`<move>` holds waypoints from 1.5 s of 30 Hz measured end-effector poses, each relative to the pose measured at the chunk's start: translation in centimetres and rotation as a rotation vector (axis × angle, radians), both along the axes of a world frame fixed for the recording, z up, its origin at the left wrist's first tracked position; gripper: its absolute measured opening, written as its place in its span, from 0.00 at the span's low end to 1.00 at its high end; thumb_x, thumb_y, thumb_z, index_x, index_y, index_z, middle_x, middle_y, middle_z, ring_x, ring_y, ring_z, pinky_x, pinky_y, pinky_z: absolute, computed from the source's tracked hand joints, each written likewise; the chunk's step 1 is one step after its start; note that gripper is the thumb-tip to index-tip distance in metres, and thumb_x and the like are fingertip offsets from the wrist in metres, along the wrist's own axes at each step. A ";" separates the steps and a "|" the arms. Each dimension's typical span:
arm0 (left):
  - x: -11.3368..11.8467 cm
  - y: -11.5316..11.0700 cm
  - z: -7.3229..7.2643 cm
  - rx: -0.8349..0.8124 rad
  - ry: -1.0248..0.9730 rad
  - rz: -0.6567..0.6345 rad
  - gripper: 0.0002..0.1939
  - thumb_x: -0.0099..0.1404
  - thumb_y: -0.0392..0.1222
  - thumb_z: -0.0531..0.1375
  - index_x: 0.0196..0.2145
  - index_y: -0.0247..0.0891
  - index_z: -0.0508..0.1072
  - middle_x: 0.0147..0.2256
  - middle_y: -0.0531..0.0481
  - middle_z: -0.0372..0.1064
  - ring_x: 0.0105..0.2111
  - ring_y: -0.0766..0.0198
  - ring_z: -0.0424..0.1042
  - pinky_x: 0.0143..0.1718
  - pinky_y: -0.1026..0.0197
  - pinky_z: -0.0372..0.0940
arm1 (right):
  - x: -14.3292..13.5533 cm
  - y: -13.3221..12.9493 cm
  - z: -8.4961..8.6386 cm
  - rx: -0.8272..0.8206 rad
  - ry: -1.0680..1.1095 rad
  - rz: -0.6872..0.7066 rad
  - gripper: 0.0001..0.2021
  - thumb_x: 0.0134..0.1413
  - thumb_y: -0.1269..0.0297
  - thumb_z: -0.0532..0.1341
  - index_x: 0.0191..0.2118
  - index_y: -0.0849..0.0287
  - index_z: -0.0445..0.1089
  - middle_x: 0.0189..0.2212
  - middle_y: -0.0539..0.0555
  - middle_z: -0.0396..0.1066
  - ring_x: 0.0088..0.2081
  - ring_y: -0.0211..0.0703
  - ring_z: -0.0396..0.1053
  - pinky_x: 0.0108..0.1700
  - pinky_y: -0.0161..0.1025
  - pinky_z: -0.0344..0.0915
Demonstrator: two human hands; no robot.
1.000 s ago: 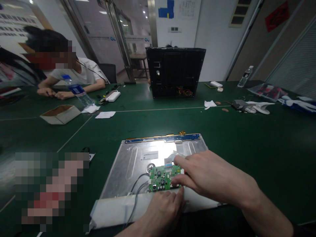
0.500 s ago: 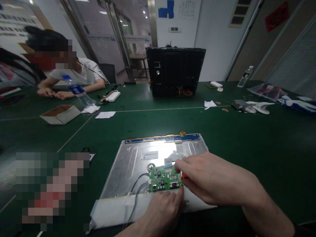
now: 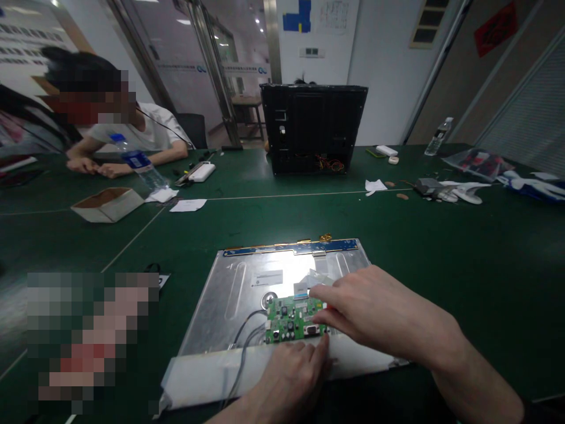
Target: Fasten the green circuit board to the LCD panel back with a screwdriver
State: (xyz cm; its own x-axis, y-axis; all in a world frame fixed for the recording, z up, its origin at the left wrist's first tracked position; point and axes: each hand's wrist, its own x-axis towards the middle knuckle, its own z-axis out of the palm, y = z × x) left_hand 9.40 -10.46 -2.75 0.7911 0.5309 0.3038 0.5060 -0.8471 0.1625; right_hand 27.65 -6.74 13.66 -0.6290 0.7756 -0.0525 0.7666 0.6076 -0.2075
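A metal-backed display panel (image 3: 216, 300) lies on the table in front of me, with a green circuit board (image 3: 286, 321) on it near its front edge. My left hand (image 3: 295, 371) presses its fingertips along the board's front edge, its index finger at the right corner; the thumb is hidden. Above the board's right side, my right hand (image 3: 375, 312) has thumb and index finger bent around a small red-orange tool (image 3: 326, 305), mostly covered by the fingers. A flat white ribbon cable (image 3: 301, 288) meets the board's back edge. Grey cables (image 3: 244, 353) run from its left side.
White foam sheeting (image 3: 212, 374) lies along the panel's front. Further off on the green table (image 3: 247, 218) are an open box (image 3: 108, 206), a bottle (image 3: 141, 165), a black monitor casing (image 3: 313, 129) and white gloves (image 3: 463, 191). A person (image 3: 154, 129) sits at the far left.
My right hand's fingers have shifted slightly; the thumb now reaches further left over the board, and less of the red-orange tool shows. My left hand stays in place.
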 end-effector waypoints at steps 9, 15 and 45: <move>0.1 0.1 0.2 0.010 -0.001 0.001 0.11 0.67 0.33 0.51 0.47 0.31 0.60 0.24 0.50 0.71 0.18 0.60 0.69 0.16 0.61 0.57 | 0.5 -0.3 0.2 -0.032 0.036 0.016 0.07 0.59 0.66 0.57 0.42 0.60 0.67 0.33 0.54 0.74 0.31 0.42 0.69 0.29 0.38 0.55; 0.0 0.2 -0.3 0.032 -0.017 -0.018 0.11 0.69 0.32 0.47 0.49 0.30 0.60 0.24 0.49 0.72 0.18 0.59 0.70 0.17 0.61 0.60 | 0.2 0.0 0.2 0.043 -0.022 -0.036 0.13 0.58 0.52 0.60 0.41 0.55 0.71 0.27 0.50 0.73 0.27 0.42 0.69 0.26 0.37 0.49; -0.1 -0.1 0.1 -0.018 -0.002 0.016 0.07 0.68 0.33 0.50 0.44 0.35 0.60 0.23 0.51 0.70 0.18 0.60 0.69 0.18 0.63 0.61 | 0.5 -0.3 0.3 -0.016 0.016 0.017 0.07 0.56 0.68 0.56 0.41 0.60 0.66 0.29 0.53 0.72 0.26 0.39 0.64 0.26 0.38 0.50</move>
